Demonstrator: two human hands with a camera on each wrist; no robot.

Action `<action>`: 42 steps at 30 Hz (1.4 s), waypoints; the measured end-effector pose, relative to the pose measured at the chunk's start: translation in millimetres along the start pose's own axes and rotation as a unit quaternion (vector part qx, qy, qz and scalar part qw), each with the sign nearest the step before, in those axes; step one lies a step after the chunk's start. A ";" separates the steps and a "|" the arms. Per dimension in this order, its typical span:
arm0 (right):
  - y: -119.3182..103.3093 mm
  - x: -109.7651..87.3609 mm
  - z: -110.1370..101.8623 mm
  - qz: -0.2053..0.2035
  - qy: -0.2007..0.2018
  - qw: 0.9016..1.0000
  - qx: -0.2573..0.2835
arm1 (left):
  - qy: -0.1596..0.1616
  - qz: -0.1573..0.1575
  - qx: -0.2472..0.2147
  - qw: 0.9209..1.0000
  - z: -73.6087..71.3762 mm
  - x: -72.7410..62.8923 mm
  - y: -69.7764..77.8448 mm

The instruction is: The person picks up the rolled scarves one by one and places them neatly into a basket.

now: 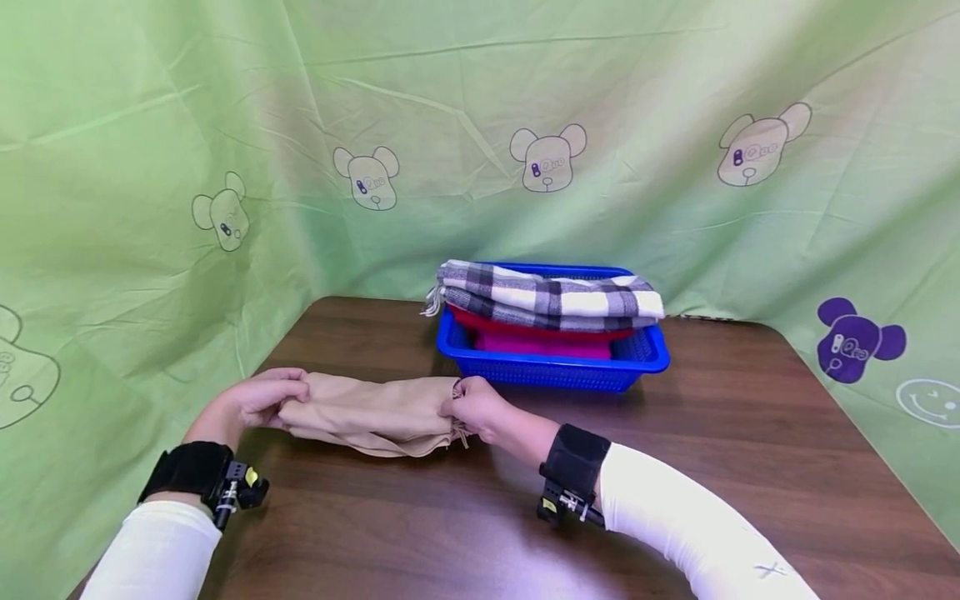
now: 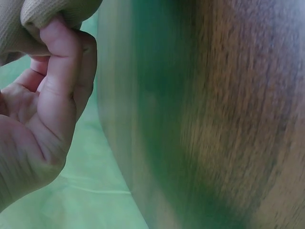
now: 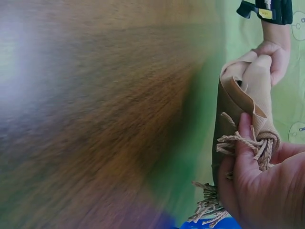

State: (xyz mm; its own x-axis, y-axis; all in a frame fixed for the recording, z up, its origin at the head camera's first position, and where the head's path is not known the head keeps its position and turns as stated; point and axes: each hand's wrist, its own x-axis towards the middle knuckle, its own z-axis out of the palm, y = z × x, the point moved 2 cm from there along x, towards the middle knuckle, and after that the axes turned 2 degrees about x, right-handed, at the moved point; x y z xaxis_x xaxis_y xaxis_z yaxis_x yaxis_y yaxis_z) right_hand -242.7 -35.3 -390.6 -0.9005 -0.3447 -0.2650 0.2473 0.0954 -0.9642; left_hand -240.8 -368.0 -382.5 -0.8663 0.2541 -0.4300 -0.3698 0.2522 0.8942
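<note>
A beige scarf (image 1: 375, 408), folded into a long bundle with fringe at its right end, is held between both hands over the table. My left hand (image 1: 264, 397) grips the scarf's left end, fingers curled round its edge; in the left wrist view the curled fingers (image 2: 62, 57) pinch the cloth. At the fringed end my right hand (image 1: 480, 408) grips the scarf, thumb on one face and fingers behind. Twisted tassels (image 3: 252, 145) poke out past that thumb in the right wrist view.
Behind the scarf stands a blue plastic basket (image 1: 555, 372). It holds a black-and-white plaid scarf (image 1: 555, 296) on top, with red cloth (image 1: 525, 327) and magenta cloth (image 1: 543, 344) beneath. Green printed curtains (image 1: 465, 100) surround the brown wooden table (image 1: 750, 433).
</note>
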 end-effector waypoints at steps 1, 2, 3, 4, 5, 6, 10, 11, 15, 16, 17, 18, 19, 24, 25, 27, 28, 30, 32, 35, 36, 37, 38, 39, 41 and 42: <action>0.7 -1.1 -1.6 0.001 0.000 1.000 0.001 | 0.000 0.001 0.000 1.000 2.1 0.3 0.9; 1.5 -2.3 -3.3 0.002 0.001 1.000 0.002 | 0.001 0.000 -0.001 1.000 4.2 0.6 1.6; 2.2 -3.7 -4.9 0.002 0.002 1.000 0.001 | 0.003 0.001 0.001 1.000 6.6 0.7 2.5; 3.0 -5.2 -6.5 0.001 0.000 1.000 0.003 | 0.003 0.001 0.001 1.000 9.0 1.0 3.3; 3.6 -6.7 -8.3 0.001 0.001 1.000 0.002 | 0.004 0.001 0.002 1.000 11.4 1.4 3.9; 4.4 -7.9 -10.2 -0.001 -0.001 1.000 0.005 | 0.006 0.001 0.001 1.000 13.7 1.9 4.4; 7.1 -14.4 -19.9 -0.004 -0.002 1.000 0.015 | 0.006 0.004 0.003 1.000 24.4 4.7 7.8; 7.7 -15.9 -22.8 -0.002 -0.001 1.000 0.017 | 0.006 0.004 0.004 1.000 27.1 5.6 8.8; 9.3 -24.0 -33.6 -0.001 0.000 1.000 0.020 | 0.009 0.004 0.005 1.000 39.4 8.8 13.2; 9.6 -26.0 -36.0 -0.002 0.000 1.000 0.021 | 0.012 0.003 0.007 1.000 42.2 9.4 14.1; 10.2 -27.5 -38.2 -0.001 -0.001 1.000 0.022 | 0.014 0.002 0.007 1.000 45.0 10.1 14.7; 10.9 -29.1 -40.4 0.000 -0.001 1.000 0.022 | 0.017 0.001 0.008 1.000 47.9 10.7 15.3; 11.7 -30.5 -42.5 0.001 -0.001 1.000 0.022 | 0.019 0.002 0.009 1.000 50.6 11.2 15.9; 16.9 -34.9 -51.8 0.007 -0.005 1.000 0.027 | 0.024 0.001 0.012 1.000 62.6 14.0 17.5; 17.4 -36.2 -53.5 0.008 -0.006 1.000 0.028 | 0.024 0.000 0.011 1.000 64.5 14.7 17.6; 17.9 -38.7 -56.9 0.007 -0.006 1.000 0.028 | 0.028 -0.001 0.009 1.000 68.3 16.1 17.9; 17.9 -40.2 -58.2 0.006 -0.007 1.000 0.028 | 0.028 -0.001 0.009 1.000 70.0 16.1 18.3; 17.6 -43.4 -60.5 0.004 -0.007 1.000 0.026 | 0.030 -0.001 0.009 1.000 72.7 16.1 18.8; 17.5 -46.2 -62.4 0.002 -0.009 1.000 0.026 | 0.029 0.002 0.010 1.000 75.8 15.5 19.9; 17.9 -49.2 -64.8 0.003 -0.012 1.000 0.029 | 0.030 0.003 0.012 0.999 79.3 15.7 20.6; 18.3 -49.9 -65.9 0.004 -0.013 0.999 0.030 | 0.030 0.004 0.013 0.999 80.5 15.9 20.6; 18.7 -50.8 -66.8 0.006 -0.013 0.999 0.031 | 0.031 0.005 0.014 0.999 81.7 15.9 20.6; 19.1 -51.7 -67.7 0.007 -0.013 0.999 0.032 | 0.030 0.007 0.016 0.999 82.8 15.7 20.7; 19.4 -52.7 -68.5 0.009 -0.014 0.999 0.033 | 0.030 0.008 0.016 0.999 83.8 15.8 20.5; 19.9 -54.7 -70.6 0.009 -0.014 0.999 0.032 | 0.030 0.010 0.014 0.999 86.6 15.2 20.8; 20.0 -55.4 -71.6 0.010 -0.014 0.999 0.032 | 0.028 0.016 0.016 0.999 88.2 14.5 21.3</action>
State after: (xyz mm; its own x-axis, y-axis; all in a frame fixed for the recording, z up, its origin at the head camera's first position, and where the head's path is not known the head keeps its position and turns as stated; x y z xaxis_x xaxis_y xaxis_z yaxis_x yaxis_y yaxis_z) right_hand -213.5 52.5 -395.2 -0.8854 -0.3686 -0.2831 0.2878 0.0435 -0.9567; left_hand -231.6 -276.5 -380.7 -0.8955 0.2091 -0.3928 -0.3319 0.2740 0.9026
